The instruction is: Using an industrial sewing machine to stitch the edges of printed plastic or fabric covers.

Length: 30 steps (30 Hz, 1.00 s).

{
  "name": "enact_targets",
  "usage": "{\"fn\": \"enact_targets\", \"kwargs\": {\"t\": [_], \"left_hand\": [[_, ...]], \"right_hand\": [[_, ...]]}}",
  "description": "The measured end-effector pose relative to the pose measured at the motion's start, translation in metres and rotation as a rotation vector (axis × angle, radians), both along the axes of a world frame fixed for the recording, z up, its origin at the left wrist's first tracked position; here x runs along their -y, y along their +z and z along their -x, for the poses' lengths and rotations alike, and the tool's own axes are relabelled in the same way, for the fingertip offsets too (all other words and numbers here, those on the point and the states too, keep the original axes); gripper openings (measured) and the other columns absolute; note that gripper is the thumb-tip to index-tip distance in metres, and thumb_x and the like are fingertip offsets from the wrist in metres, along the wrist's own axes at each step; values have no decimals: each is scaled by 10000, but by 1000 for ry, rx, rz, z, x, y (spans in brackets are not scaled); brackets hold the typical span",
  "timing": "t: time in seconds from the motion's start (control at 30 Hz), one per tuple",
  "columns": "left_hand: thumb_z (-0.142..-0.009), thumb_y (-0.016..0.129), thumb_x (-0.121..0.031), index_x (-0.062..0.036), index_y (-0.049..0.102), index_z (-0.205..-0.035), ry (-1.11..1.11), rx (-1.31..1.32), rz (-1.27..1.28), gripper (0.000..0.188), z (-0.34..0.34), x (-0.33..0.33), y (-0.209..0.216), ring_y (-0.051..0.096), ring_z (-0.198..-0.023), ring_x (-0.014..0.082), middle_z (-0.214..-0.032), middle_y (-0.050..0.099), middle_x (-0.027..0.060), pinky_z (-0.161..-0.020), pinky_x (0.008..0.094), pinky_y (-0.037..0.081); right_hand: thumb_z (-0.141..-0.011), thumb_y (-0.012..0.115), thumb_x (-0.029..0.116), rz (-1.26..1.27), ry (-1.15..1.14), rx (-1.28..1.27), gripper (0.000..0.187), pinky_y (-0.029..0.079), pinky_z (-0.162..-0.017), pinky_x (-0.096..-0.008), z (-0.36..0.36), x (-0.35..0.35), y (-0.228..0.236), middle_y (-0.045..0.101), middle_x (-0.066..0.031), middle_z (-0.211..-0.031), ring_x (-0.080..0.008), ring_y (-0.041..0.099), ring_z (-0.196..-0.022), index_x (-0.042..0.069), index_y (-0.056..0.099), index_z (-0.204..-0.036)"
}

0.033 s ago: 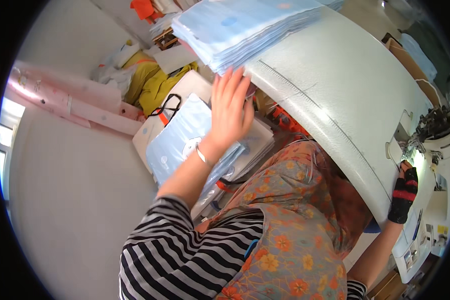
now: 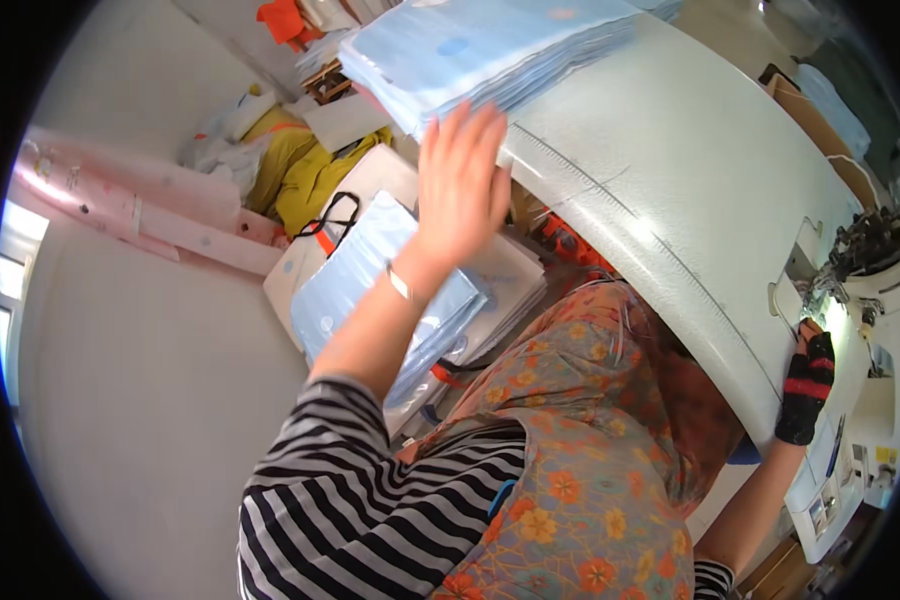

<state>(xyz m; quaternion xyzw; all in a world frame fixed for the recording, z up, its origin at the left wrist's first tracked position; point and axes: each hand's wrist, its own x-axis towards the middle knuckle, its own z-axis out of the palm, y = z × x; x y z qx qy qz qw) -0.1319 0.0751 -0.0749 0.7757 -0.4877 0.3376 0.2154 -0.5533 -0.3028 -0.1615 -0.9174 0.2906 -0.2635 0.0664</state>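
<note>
My left hand (image 2: 460, 185), bare with a silvery bracelet at the wrist, is raised with its fingers stretched out and holds nothing. Its fingertips are at the near edge of a thick stack of light blue sheets (image 2: 490, 45) on the pale table. Below the hand lies a smaller pile of light blue, glossy sheets (image 2: 365, 265). At the far right, my right hand (image 2: 808, 385) wears a black and red fingerless glove. Its fingers are bent together beside the lit needle area of a sewing machine (image 2: 855, 260); anything between them is too small to make out.
The white sewing table (image 2: 670, 130) has a ruler scale along its curved near edge. Whitish flat pieces with black cords (image 2: 342, 210) lie under the smaller pile. Mustard-coloured cloth (image 2: 315, 180) is heaped behind, and a pink roll (image 2: 120, 195) rests by the wall. A pen (image 2: 835, 448) lies near my right wrist.
My left hand has moved slightly up and away from me, toward the thick blue stack. My right hand stays by the needle area.
</note>
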Motion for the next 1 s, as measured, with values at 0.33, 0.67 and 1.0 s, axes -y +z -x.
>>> {"fn": "enact_targets", "kwargs": {"t": [0.33,0.67,1.0], "left_hand": [[-829,643,-372,-58,728,-945,303,-472,-506,346,-146,65,61,652,-951,328,-980,696,168,-823,403,516],[-867,541,-211,-91,716,-926,175,-361,-545,220,-171,71,67,642,-931,341,-968,695,149,-811,417,507],[-792,656,-360,-95,676,-1087,313,-277,-691,397,-142,79,62,631,-1024,311,-1121,659,148,-864,394,503]], "right_hand": [[-867,589,-12,-30,-8,74,193,504,-897,-383,1,-7,-4,672,-144,-1075,-302,636,-1004,55,680,-1024],[-886,571,8,-114,-27,119,183,495,-915,-380,-12,-29,14,670,-147,-1086,-304,630,-1019,36,682,-1028],[-897,554,9,-105,-30,78,196,473,-937,-374,-9,-29,13,660,-148,-1104,-295,617,-1048,26,681,-1045]]}}
